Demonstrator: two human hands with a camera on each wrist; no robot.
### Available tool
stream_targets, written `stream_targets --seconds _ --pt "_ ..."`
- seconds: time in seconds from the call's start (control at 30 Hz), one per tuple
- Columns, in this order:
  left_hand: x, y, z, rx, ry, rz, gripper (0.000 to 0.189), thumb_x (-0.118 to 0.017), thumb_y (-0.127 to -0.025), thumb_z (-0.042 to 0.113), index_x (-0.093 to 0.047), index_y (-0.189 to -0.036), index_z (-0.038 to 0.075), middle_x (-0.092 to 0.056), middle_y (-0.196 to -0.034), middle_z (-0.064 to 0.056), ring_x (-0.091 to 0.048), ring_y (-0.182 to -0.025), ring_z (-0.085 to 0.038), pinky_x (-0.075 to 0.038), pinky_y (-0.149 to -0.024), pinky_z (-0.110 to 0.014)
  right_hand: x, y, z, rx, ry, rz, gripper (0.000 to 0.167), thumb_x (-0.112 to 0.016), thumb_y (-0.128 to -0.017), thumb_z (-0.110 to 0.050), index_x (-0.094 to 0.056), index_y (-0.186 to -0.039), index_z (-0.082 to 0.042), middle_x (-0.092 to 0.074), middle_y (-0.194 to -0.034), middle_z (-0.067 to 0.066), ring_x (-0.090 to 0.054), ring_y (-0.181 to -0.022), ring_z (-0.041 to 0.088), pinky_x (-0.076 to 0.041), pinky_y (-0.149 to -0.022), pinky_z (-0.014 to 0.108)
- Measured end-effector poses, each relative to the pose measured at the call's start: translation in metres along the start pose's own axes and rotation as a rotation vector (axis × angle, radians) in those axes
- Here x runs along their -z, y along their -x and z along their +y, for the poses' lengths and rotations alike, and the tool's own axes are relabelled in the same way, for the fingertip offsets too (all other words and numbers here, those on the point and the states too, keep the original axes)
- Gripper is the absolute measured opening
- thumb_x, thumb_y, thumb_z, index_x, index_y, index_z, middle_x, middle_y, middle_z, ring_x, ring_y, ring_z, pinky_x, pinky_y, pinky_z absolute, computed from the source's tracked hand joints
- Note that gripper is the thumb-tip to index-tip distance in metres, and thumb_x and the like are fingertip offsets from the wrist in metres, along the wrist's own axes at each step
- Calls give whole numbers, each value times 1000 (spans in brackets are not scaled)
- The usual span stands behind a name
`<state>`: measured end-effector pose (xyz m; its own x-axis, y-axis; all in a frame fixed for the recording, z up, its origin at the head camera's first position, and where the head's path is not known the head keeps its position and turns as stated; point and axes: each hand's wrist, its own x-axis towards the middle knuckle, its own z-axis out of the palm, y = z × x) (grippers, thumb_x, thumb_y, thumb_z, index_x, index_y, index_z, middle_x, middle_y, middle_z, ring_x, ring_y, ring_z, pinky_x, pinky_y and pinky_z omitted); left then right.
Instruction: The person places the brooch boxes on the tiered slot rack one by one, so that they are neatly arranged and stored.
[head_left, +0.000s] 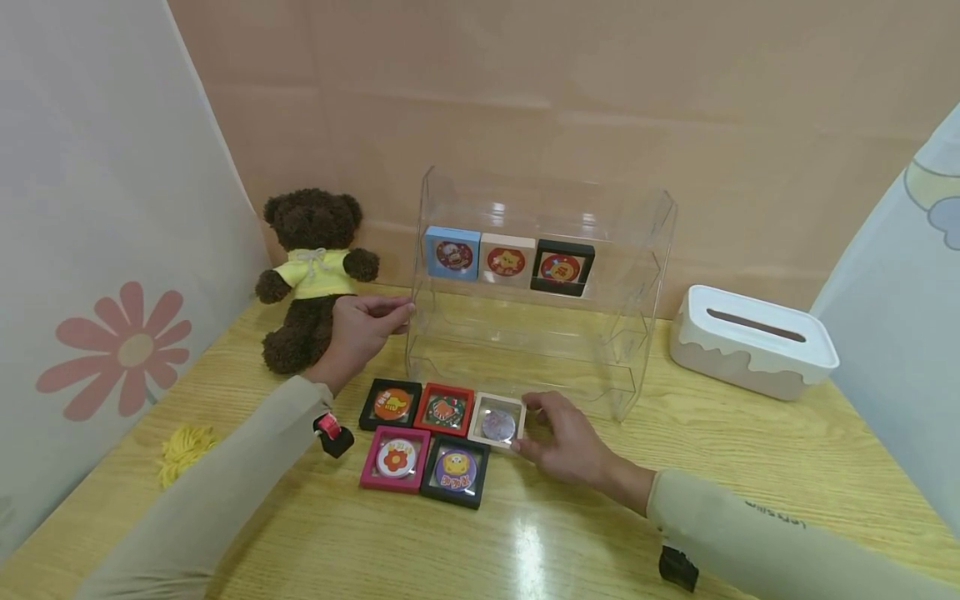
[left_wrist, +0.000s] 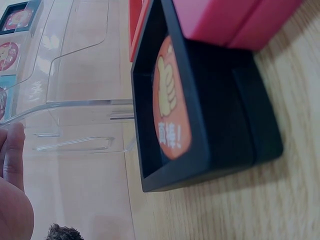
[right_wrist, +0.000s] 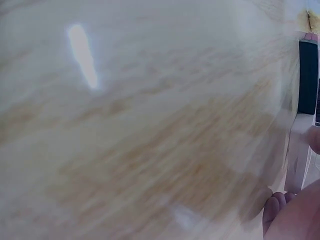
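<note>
1. Left sleeve (head_left: 213,492) enters from 8 o'clock, right sleeve (head_left: 765,525) from 4. Either could sweep frames off line if lowered.
2. Cream frame (head_left: 482,417) lies flat on the table (head_left: 600,542), just past 6 o'clock from the clear stand (head_left: 540,204).
3. Right hand (head_left: 564,437): thumb and fingertips part-spread, pinching the cream frame's right side. Risk: a one-sided hold could let it twist; the red frame (head_left: 444,389) at 9 o'clock and purple-disc frame (head_left: 455,471) toward 7 sit close enough to be dragged.
4. Left hand (head_left: 363,329): fingers nearly straight, tips at the stand's 9 o'clock side; whether they pinch it cannot be told. Risk: uneven pressure could slide or tip the stand.
5. Shelved black frame (head_left: 562,267) appears askew, right of the pale frame (head_left: 507,242) and blue frame (head_left: 453,233). A knock might dislodge all three.
6. Transparent edges are hard to see; misjudged clearance could cause a strike.
</note>
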<state>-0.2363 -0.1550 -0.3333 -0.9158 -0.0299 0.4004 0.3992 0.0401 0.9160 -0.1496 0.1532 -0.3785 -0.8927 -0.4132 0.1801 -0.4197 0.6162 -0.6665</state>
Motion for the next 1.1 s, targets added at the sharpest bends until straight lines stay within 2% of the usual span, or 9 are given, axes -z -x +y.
stream_targets --seconds 0.13,0.43,0.63,0.77,1.0,1.1 --pt "0 0 0 2 -4 -4 23 -73 -85 11 -71 -99 -8 -70 -94 -16 -69 -78 -23 -58 -67 -34 0 1 -2 -6 -10 15 58 -83 -74 -15 -53 -120 2 -57 -108 8 -56 -93 25 -50 -83 42" --pt "0 1 1 8 1 1 23 -72 -85 10 -71 -99 -9 -70 -93 -17 -69 -77 -23 -58 -67 -34 4 -2 -6 55 -65 40 51 -84 -72 -6 -53 -112 -3 -59 -104 6 -60 -92 24 -55 -79 37" --pt "0 1 0 -5 2 1 22 -72 -86 9 -71 -99 -9 -70 -91 -17 -69 -75 -22 -58 -66 -34 9 -6 -9 158 -64 126 35 -82 -72 0 -58 -99 -3 -61 -91 3 -62 -82 21 -56 -70 32" --pt "0 1 1 -16 12 -4 22 -72 -86 7 -71 -99 -10 -70 -91 -17 -69 -76 -22 -58 -66 -35 12 -8 -10 217 -70 148 26 -79 -75 3 -60 -92 -5 -62 -86 -1 -63 -77 16 -57 -64 28" --pt "0 1 0 -20 7 -12 22 -71 -86 7 -70 -100 -9 -70 -91 -17 -69 -79 -26 -58 -67 -34 15 -10 -11 291 -65 173 14 -74 -81 1 -63 -83 -7 -63 -81 -4 -62 -71 11 -57 -60 27" --pt "1 1 0 -26 9 -16 22 -71 -86 7 -70 -100 -10 -70 -91 -18 -68 -79 -28 -58 -67 -34 16 -10 -10 328 -63 193 10 -72 -85 -6 -63 -82 -6 -64 -82 -2 -63 -72 12 -57 -60 27"
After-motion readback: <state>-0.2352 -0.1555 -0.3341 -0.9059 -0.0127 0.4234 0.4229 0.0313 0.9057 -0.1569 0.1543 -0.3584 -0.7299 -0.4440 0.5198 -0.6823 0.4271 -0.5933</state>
